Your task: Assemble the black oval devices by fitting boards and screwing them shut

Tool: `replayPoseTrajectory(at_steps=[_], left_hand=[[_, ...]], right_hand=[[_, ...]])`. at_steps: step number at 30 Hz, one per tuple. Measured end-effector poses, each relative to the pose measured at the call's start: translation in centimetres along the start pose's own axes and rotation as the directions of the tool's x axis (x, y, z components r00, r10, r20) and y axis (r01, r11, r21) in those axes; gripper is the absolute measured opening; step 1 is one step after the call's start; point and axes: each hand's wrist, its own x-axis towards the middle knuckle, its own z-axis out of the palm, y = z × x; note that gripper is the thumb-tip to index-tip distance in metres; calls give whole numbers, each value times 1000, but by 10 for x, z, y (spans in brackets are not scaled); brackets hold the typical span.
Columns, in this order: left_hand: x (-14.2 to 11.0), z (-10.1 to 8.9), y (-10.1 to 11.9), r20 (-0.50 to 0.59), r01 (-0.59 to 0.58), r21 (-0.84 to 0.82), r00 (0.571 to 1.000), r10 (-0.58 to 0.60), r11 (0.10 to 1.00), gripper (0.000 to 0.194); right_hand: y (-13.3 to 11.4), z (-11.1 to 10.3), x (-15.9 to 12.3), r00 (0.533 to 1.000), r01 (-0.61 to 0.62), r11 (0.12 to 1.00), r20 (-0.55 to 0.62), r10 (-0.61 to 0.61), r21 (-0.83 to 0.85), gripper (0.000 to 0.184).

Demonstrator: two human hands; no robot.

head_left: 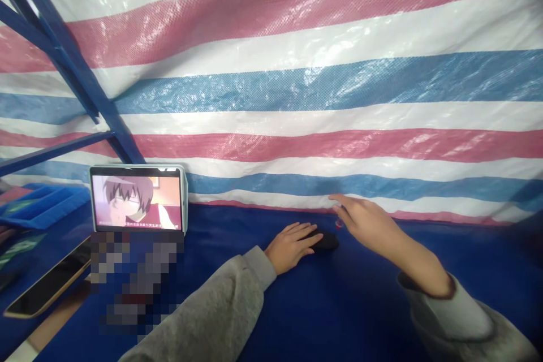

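Note:
My left hand [292, 246] lies palm down at the left end of a black computer mouse [326, 241]. Its thumb and fingers rest around that end, and the mouse sits on the blue table surface [331, 305]. To the right, my right hand [360, 219] is raised over the table's far side. Its index finger is stretched out to the left, apart from the thumb, while the other fingers are mostly hidden. Just below the thumb tip shows a small red-and-white thing [338, 224], too small to name; I cannot tell whether the thumb touches it.
A tablet [136, 201] playing a cartoon stands at the left, with a pixelated patch in front. Beside that lies a phone [48, 283]. Farther left is a blue tray [59, 206]. Blue metal frame bars [76, 79] and a striped plastic sheet [297, 85] close off the back.

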Motion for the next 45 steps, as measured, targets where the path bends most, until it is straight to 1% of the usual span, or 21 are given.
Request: replayPoseTrajectory(at_steps=[5,9,12,15,17,19,21,23,26,27,30,32,34,37,39,41,43,45], left_hand=[[1,-3,3,10,-24,26,1000,24,999,40],[1,-5,3,3,-31,20,1000,31,999,40],[1,-5,2,-2,-26,12,1000,26,1000,40],[1,-4,2,-2,-25,9,1000,25,1000,40],[1,-3,2,-3,-28,10,1000,28,1000,40],[1,-2,2,-6,-27,8,1000,27,1000,41],[1,-2,2,-10,-26,1,1000,26,1000,41],[1,-2,1,-14,-29,-9,999,29,1000,41],[2,-3,0,-14,-27,-19,1000,27,999,42],[2,-3,0,-13,-22,-20,1000,22,1000,42],[3,-2,0,-13,-5,-23,1000,5,1000,43],[3,-2,0,-17,0,-23,1000,-1,1000,42],[3,-1,0,-20,0,-19,1000,0,1000,42],[3,0,0,-22,-2,-13,1000,2,1000,42],[3,0,-1,-22,-6,-14,1000,5,1000,42],[3,0,-1,-22,-8,-23,1000,7,1000,42],[3,-1,-1,-17,-10,-38,1000,9,999,42],[2,-2,-1,-3,-15,-51,1000,14,999,42]], right_hand=[[-2,-3,-2,997,-22,1000,77,21,11,42],[-3,-9,-5,997,-1,999,71,-2,45,36],[-3,-13,-4,995,16,997,100,-23,70,32],[-6,-16,-3,993,-29,998,120,21,58,36],[-8,-17,-4,992,-37,998,118,30,54,33],[-9,-16,-4,995,3,998,101,-9,61,26],[-8,-14,-4,996,33,998,87,-38,60,25],[-6,-11,-3,996,13,999,88,-16,36,28],[-4,-10,-2,996,-42,999,78,43,-10,38],[-5,-11,-2,997,-41,999,69,42,-9,37],[-6,-13,-4,999,16,999,50,-18,40,27],[-6,-14,-4,997,43,997,58,-47,59,27],[-6,-14,-4,997,29,999,71,-32,44,28],[-7,-13,-3,997,-26,1000,73,26,-9,37],[-8,-14,-4,997,-35,999,68,37,-23,35],[-8,-13,-5,998,10,1000,56,-10,4,27],[-8,-13,-5,997,60,997,49,-62,42,26],[-7,-12,-4,996,58,997,64,-61,47,27]])
